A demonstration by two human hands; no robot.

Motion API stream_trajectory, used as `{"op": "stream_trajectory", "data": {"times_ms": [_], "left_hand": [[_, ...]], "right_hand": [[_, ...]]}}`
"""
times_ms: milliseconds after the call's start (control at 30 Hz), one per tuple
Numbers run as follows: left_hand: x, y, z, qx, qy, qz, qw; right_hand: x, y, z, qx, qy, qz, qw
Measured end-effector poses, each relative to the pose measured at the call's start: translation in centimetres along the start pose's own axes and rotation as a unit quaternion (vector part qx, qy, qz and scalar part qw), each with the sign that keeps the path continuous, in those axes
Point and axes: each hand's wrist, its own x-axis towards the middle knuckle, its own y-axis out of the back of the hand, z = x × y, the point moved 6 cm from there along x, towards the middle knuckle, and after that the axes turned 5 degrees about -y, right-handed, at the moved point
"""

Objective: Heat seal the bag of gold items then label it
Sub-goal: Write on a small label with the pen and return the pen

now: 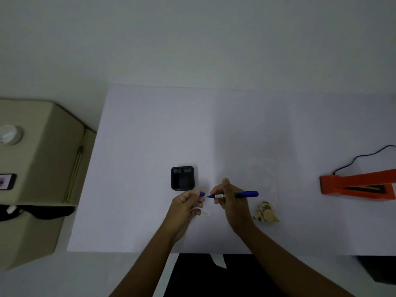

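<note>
My right hand (230, 199) grips a blue marker pen (246, 194) with its tip bare and pointing left. My left hand (187, 202) holds the blue pen cap (202, 194) a short gap from that tip. A small white label (205, 213) lies on the white table just below my left fingers. The clear bag of gold items (265, 212) lies to the right of my right wrist; its upper clear part is hard to make out. The orange heat sealer (357, 185) sits at the far right with its black cord (364, 156) running off behind.
A black square holder (182, 178) stands just above my left hand. A beige cabinet (38, 159) with a phone (6, 181) on it stands left of the table. The table's front edge (150, 251) runs close to my body.
</note>
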Motion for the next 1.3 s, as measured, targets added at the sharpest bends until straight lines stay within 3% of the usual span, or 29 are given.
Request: {"op": "stream_trajectory", "data": {"times_ms": [100,233,433,567,867,1167,1300], "left_hand": [[-0.7,-1.3,1.4,-0.061,0.004,-0.028,0.998],[-1.3,-2.2,2.6,-0.064,-0.008,-0.044,0.997],[-2.0,-3.7,3.6,0.019,-0.045,-0.069,0.996],[-2.8,-4.5,4.4,0.157,-0.096,-0.066,0.981],[-3.6,-6.0,6.4,0.147,-0.118,-0.132,0.973],[-3.6,-4.7,7.7,0.139,-0.12,-0.124,0.975],[-3.4,-2.4,11.6,0.215,-0.18,-0.045,0.959]], "right_hand": [[0.0,0.1,-2.0,0.026,0.035,0.001,0.999],[-0.1,0.3,-3.2,0.023,0.066,0.002,0.998],[-0.7,0.1,-4.1,0.028,0.094,-0.004,0.995],[-0.9,0.6,-5.2,0.022,0.115,0.062,0.991],[-1.5,0.9,-6.1,0.018,0.139,0.092,0.986],[-0.3,-1.3,-6.9,0.064,0.102,0.022,0.992],[1.4,-2.2,-3.9,0.093,-0.058,-0.06,0.992]]}}
